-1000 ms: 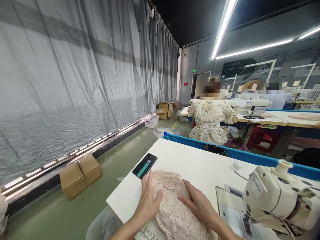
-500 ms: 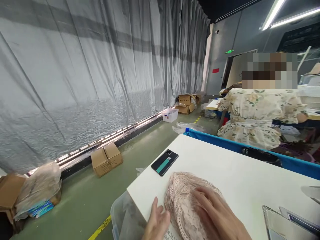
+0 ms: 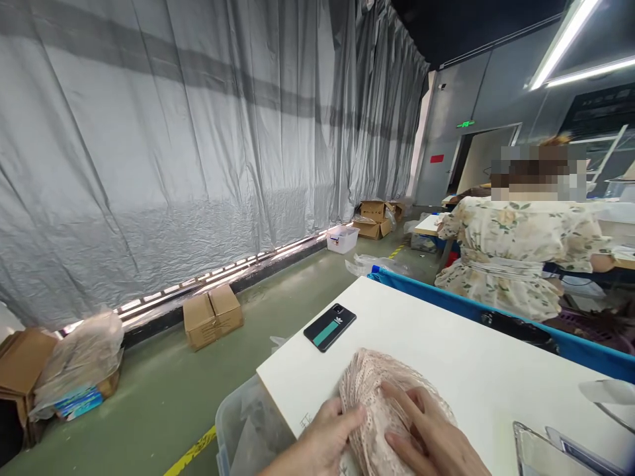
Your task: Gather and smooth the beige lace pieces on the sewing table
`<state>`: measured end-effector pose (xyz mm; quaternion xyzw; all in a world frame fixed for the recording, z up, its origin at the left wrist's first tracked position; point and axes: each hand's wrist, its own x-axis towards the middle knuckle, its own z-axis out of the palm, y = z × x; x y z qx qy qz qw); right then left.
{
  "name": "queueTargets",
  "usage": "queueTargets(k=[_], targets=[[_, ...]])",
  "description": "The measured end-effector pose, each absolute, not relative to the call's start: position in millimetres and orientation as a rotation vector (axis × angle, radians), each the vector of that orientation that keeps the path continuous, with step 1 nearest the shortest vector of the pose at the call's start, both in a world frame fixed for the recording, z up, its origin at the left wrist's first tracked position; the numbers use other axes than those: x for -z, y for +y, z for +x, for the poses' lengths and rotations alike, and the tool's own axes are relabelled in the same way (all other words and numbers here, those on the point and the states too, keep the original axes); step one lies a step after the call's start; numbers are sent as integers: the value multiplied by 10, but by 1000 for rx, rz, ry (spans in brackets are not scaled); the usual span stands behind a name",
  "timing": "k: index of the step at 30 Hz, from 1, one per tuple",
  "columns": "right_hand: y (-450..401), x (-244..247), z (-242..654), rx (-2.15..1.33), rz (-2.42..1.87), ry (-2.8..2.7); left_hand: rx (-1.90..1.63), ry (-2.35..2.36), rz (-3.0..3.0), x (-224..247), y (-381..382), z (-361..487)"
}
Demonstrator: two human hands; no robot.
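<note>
A bundle of pale pink lace (image 3: 370, 373) lies on the white table near its front edge. My left hand (image 3: 331, 433) grips the bundle's left side, its thumb on top of the lace and the other fingers out of sight behind the edge. On the right part of the lace rests my right hand (image 3: 429, 430), with its fingers apart and bent over the fabric. A black phone (image 3: 330, 327) with a green stripe lies beyond the bundle, toward the table's left edge.
The white table (image 3: 476, 370) has clear plastic holders (image 3: 540, 449) at the right. Below its left edge stands a plastic bin (image 3: 253, 423). Blue fabric (image 3: 436, 291) runs along the far edge. Beyond sits a person (image 3: 520, 251) in a floral top. A cardboard box (image 3: 213, 316) stands on the floor.
My left hand has moved right and closed on the lace's left side. The bundle has shifted slightly right, and my right hand's fingers have spread over it. The camera view has tilted up slightly.
</note>
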<state>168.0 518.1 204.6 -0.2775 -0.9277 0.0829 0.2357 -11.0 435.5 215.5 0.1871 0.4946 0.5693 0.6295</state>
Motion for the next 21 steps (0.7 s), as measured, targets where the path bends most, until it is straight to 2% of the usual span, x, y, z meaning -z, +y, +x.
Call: queueTargets(k=[5, 11, 16, 21], targets=[[5207, -2149, 1715, -202, -922, -2686, -1205, 1279, 538, -2261, 4310, -272], [5180, -2455, 1580, 70, -1051, -2721, -1045, 1148, 576, -2453, 4393, -238], [5198, -2593, 1335, 362, -806, -2937, -1076, 1140, 572, -2474, 4394, -204], [5414, -2650, 1034, 416, -480, -3192, -1129, 1169, 526, -2420, 4411, -184]])
